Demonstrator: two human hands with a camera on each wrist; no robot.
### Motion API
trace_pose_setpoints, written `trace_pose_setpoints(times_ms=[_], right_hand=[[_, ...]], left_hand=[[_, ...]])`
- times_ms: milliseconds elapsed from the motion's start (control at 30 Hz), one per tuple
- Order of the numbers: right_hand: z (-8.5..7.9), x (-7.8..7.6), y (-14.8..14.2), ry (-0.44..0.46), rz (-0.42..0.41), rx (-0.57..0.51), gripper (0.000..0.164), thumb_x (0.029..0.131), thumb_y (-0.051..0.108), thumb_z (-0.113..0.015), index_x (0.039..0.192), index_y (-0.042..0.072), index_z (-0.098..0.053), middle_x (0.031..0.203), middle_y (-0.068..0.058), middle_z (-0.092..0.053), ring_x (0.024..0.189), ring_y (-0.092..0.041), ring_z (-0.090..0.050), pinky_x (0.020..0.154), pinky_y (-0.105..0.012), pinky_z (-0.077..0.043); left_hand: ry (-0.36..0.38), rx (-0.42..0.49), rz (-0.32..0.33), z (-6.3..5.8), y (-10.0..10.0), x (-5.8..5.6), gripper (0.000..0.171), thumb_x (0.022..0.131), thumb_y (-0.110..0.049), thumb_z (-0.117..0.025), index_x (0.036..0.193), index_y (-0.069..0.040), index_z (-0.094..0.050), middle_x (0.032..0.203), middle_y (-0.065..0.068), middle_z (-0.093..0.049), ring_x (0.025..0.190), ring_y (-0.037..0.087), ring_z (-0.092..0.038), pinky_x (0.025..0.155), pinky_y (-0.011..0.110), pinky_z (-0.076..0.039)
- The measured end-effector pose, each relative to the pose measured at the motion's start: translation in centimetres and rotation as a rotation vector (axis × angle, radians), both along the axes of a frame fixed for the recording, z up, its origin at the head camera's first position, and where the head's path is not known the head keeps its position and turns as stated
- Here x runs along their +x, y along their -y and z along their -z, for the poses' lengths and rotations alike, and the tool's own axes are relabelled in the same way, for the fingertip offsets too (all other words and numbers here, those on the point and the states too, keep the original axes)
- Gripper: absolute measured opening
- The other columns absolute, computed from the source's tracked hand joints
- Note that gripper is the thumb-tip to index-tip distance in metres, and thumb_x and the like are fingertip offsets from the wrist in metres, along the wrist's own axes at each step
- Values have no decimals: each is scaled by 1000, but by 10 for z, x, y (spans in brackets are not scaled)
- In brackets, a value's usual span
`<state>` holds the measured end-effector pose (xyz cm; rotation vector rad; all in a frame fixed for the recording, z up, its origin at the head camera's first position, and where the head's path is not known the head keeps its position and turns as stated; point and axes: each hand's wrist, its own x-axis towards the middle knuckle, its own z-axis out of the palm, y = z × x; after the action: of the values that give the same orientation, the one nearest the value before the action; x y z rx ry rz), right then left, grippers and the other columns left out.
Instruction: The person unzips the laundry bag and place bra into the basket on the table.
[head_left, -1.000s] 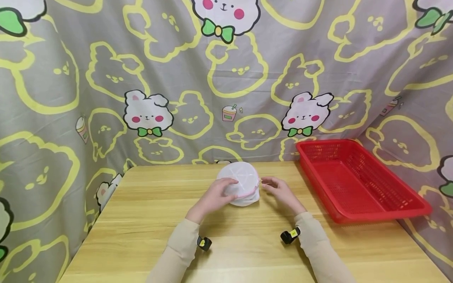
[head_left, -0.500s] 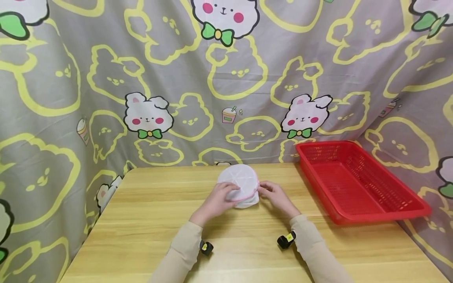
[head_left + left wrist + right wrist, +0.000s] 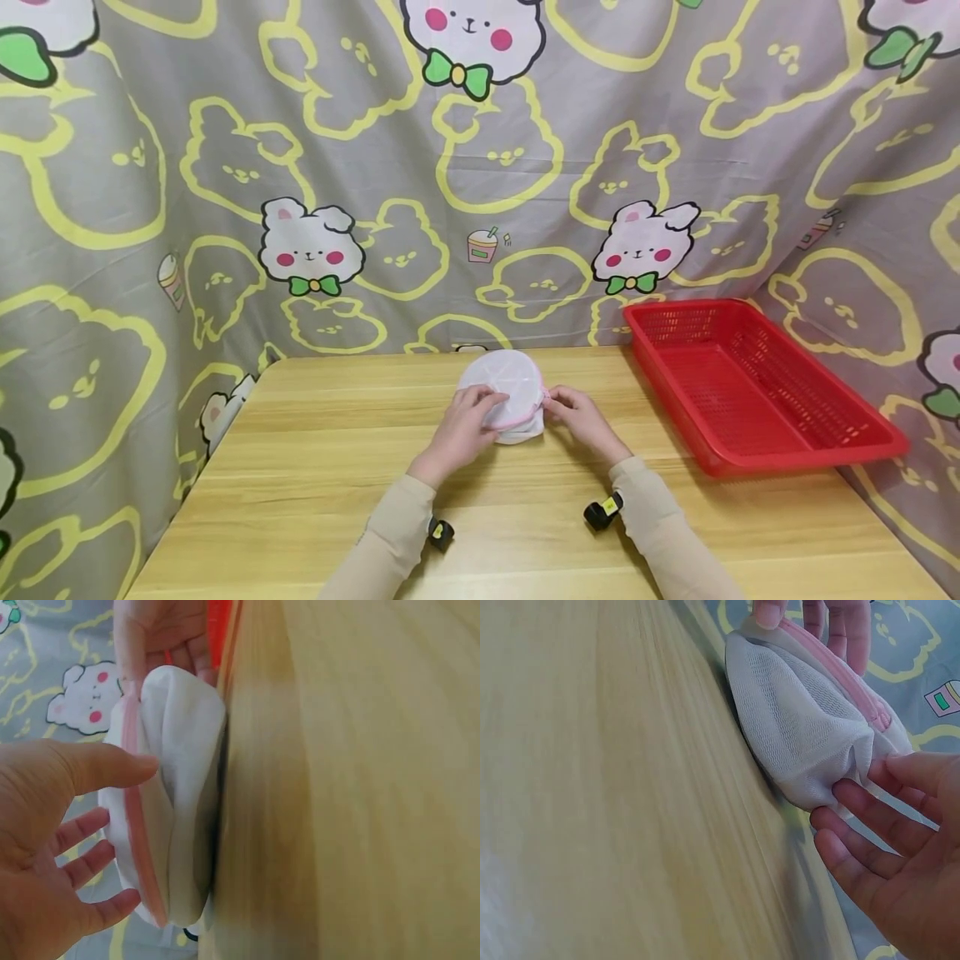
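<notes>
A round white mesh laundry bag [image 3: 504, 375] with a pink zip edge lies near the back of the table. My left hand [image 3: 461, 425] holds its left side; in the left wrist view the thumb crosses the pink zip [image 3: 135, 817] and the fingers lie on the bag's outer face. At the bag's right edge, my right hand [image 3: 581, 417] pinches the fabric between thumb and index finger by the zip's end. The right wrist view shows the mesh side [image 3: 795, 705] puckered there, with the other right fingers against its lower edge.
To the right stands a red plastic basket [image 3: 817, 460] with slatted sides, jutting past the table's right edge. The wooden table [image 3: 315, 467] meets a patterned curtain [image 3: 420, 275] at the back and sides. A small black camera sits on each wrist.
My right hand has moved left, from just beside the bag to pinching its edge. The left hand has shifted slightly on the bag, which has turned a little.
</notes>
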<state>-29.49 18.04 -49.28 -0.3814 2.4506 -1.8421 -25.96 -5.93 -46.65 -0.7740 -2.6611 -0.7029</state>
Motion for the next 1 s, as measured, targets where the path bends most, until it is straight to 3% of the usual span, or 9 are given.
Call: trace_pose_setpoints(times_ms=[133, 267, 367, 500, 700, 1000], right_hand=[[-2, 2, 1, 0, -9, 3, 28, 100, 17, -54, 108, -9, -63, 106, -24, -65, 96, -27, -64, 86, -43, -56], [-16, 10, 4, 15, -22, -5, 29, 101, 13, -49, 107, -12, -61, 105, -28, -65, 99, -37, -63, 89, -53, -53], [-17, 10, 5, 20, -28, -8, 29, 102, 13, -48, 107, -13, -61, 103, -26, -65, 96, -32, -64, 90, -54, -53], [-7, 3, 4, 23, -52, -20, 32, 102, 20, -51, 107, -10, -62, 103, -20, -66, 94, -21, -64, 91, -48, -55], [-6, 4, 3, 13, -138, -29, 33, 102, 18, -49, 107, -11, -62, 105, -22, -64, 94, -17, -64, 92, -46, -55], [-4, 2, 3, 12, -152, -25, 33, 103, 18, -47, 107, -12, -61, 100, -16, -65, 92, -15, -65, 91, -45, -56]], left_hand=[[-17, 4, -17, 2, -1, 1, 59, 76, -9, -80, 131, -17, -59, 130, 10, -53, 120, 32, -49, 100, 47, -46], [-33, 14, -22, 4, -2, 0, 61, 75, -6, -80, 131, -16, -59, 130, 10, -53, 120, 32, -49, 100, 46, -46], [-44, 16, -25, 5, -2, -1, 63, 74, -5, -81, 131, -16, -58, 130, 11, -52, 119, 32, -49, 99, 47, -46], [-48, 7, -34, 5, -2, -2, 66, 73, -5, -81, 133, -17, -56, 131, 13, -50, 117, 33, -48, 98, 48, -46], [-49, 4, -56, 4, -2, -1, 68, 72, -2, -80, 133, -18, -55, 130, 14, -48, 114, 36, -47, 92, 49, -47], [-44, -7, -72, 3, -2, -1, 64, 74, 0, -76, 133, -17, -57, 130, 13, -50, 117, 35, -46, 94, 50, -47]])
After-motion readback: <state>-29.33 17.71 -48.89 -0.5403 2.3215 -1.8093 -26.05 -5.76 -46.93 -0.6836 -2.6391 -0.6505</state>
